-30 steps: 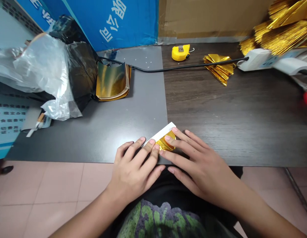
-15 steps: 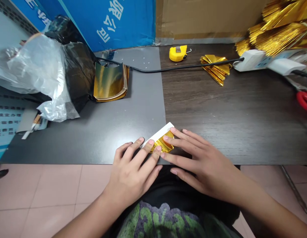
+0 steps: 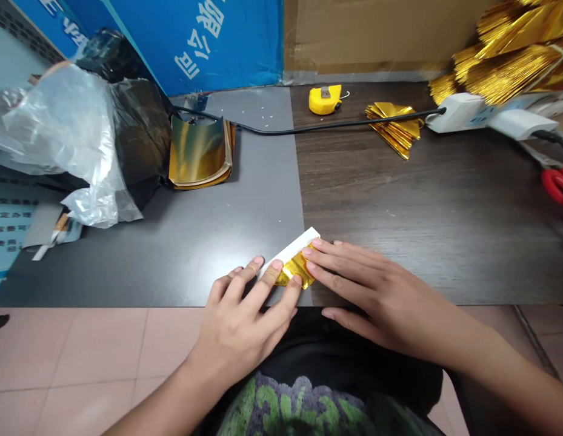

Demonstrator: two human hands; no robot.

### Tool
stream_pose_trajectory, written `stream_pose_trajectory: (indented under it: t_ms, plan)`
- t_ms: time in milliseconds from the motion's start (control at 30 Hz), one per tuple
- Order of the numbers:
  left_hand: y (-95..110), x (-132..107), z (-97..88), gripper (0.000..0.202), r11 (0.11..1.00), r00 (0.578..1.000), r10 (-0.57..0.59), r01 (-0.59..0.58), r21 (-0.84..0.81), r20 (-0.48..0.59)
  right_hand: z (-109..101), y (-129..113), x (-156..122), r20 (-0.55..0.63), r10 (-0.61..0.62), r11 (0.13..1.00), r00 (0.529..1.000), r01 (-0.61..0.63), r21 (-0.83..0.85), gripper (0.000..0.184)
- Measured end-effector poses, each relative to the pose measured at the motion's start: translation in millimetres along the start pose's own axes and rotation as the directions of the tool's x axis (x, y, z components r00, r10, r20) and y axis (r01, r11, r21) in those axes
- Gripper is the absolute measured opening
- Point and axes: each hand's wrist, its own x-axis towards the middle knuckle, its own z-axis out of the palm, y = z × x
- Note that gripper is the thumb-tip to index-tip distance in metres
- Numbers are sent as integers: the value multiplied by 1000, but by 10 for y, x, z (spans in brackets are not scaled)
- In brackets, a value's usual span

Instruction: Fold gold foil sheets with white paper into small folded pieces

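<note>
Gold foil [image 3: 296, 269], folded small, lay on a white paper strip [image 3: 293, 248] at the near edge of the surface [image 3: 422, 206]. From my seat, I saw the left hand [image 3: 242, 324] pressing its slightly spread fingertips onto the strip and foil, while the right hand [image 3: 376, 297] lay nearly flat, fingers close together, pressing against the foil's right end.

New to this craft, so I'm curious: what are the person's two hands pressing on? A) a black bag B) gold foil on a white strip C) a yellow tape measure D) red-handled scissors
B: the left hand and right hand press the gold foil lying on the white strip.
</note>
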Motion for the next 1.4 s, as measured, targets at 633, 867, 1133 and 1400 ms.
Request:
stream_pose_trajectory:
  t_ms: [633, 867, 1133, 1400]
  plan:
    - [-47, -17, 10, 33, 997, 997, 71, -71, -5, -1, 64, -22, 85, -103, -17, 998, 995, 10, -68, 36]
    - [-41, -98, 37, 24, 986, 991, 13, -35, -163, -135, 163, -167, 107, -130, -35, 983, 991, 11, -184, 37]
    - [-146, -94, -82, 22, 943, 998, 30, -49, -330, -63, 62, -97, 163, -52, -55, 998, 997, 57, 22, 20]
    - [-232, 112, -202, 13, 890, 994, 6, 45, -453, 111, 83, -106, 298, -23, 1, 992, 1000, 1, 127, 19]
